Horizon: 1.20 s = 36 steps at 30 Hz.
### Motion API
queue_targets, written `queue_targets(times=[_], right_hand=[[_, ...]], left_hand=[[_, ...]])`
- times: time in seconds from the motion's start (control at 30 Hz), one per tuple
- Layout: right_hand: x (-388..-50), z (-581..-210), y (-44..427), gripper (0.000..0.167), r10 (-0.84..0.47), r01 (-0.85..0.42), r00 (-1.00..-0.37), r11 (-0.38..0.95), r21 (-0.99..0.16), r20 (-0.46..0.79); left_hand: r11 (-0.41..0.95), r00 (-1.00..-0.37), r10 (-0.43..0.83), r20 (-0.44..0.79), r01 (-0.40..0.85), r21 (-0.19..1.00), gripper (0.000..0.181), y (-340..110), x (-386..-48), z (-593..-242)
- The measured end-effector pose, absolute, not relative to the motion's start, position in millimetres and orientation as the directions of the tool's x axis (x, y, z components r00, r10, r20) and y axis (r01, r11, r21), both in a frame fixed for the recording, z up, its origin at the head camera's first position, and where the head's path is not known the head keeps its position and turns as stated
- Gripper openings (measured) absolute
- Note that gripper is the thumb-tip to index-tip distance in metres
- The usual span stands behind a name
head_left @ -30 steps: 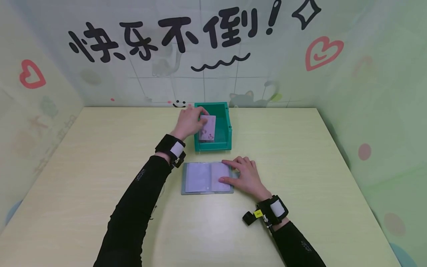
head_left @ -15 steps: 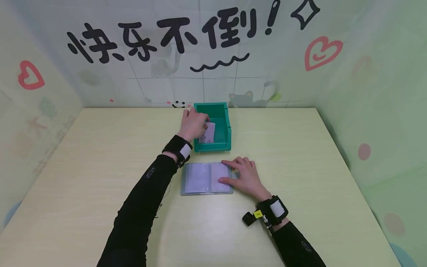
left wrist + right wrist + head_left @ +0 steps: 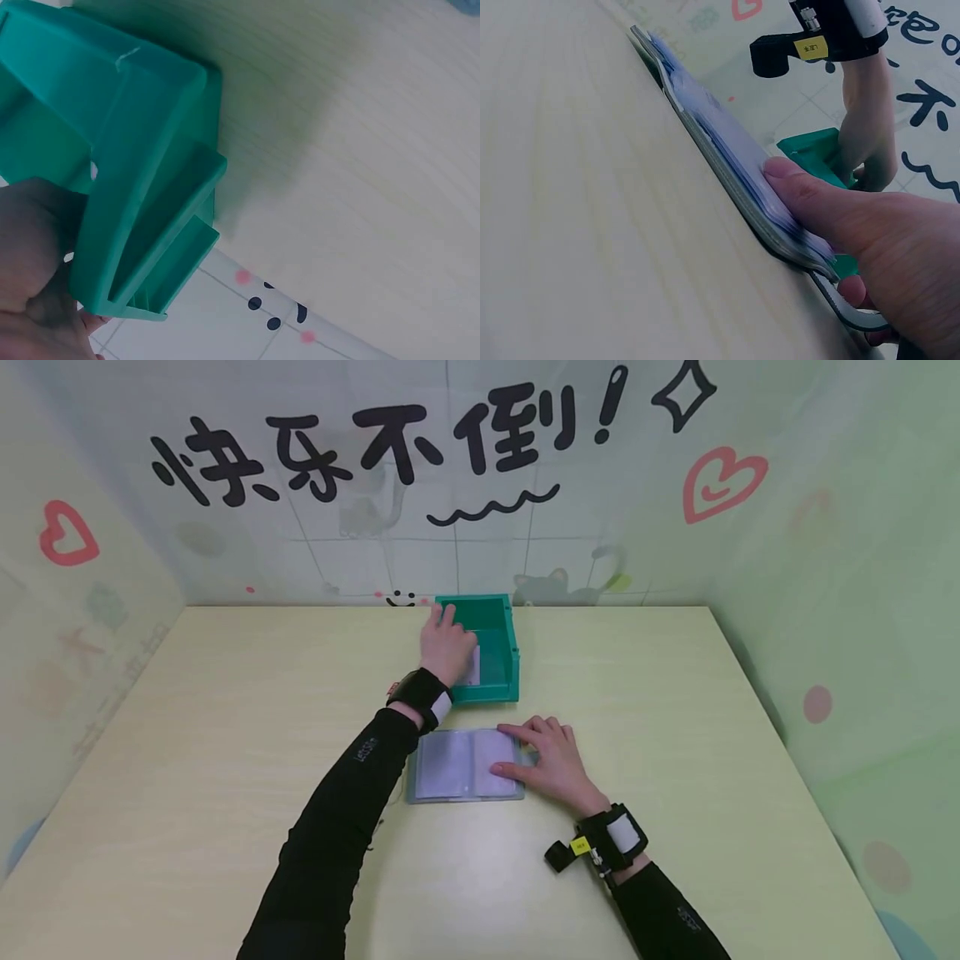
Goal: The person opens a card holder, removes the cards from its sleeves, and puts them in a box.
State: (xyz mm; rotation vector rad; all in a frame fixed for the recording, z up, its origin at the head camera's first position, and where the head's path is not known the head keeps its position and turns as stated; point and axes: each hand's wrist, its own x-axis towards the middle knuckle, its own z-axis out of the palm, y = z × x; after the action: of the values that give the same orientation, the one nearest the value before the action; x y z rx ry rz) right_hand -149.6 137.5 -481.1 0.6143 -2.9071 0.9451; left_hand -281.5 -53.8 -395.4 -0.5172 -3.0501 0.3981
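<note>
Head view: a green plastic bin [image 3: 487, 695] stands at the far edge of a pale wooden table [image 3: 675, 777], with a pinkish card [image 3: 476, 666] inside its left half. The person's left hand [image 3: 447, 647] reaches over the bin's left wall and covers most of the card, a strip of which shows just right of the knuckles. Two fingers point toward the back and the others bend down inside; whether they grip the card cannot be told. Nearer the person, an open booklet [image 3: 444, 766] with clear pockets lies flat. The right hand [image 3: 552, 762] holds its right edge, thumb pressed on the page, index finger along the top corner. Both arms, in black sleeves [image 3: 330, 827], stretch forward, the left one farther.
</note>
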Motion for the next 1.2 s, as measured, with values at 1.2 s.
queue_targets(times=[1.2], right_hand=[[-150.2, -483.0, 136.9, 0.063, -0.355, -0.374, -0.923, 0.744, -0.554, 0.145]], left_hand=[[0.912, -0.893, 0.408, 0.192, 0.409, -0.036, 0.021, -65.4, -226.9, -397.0]])
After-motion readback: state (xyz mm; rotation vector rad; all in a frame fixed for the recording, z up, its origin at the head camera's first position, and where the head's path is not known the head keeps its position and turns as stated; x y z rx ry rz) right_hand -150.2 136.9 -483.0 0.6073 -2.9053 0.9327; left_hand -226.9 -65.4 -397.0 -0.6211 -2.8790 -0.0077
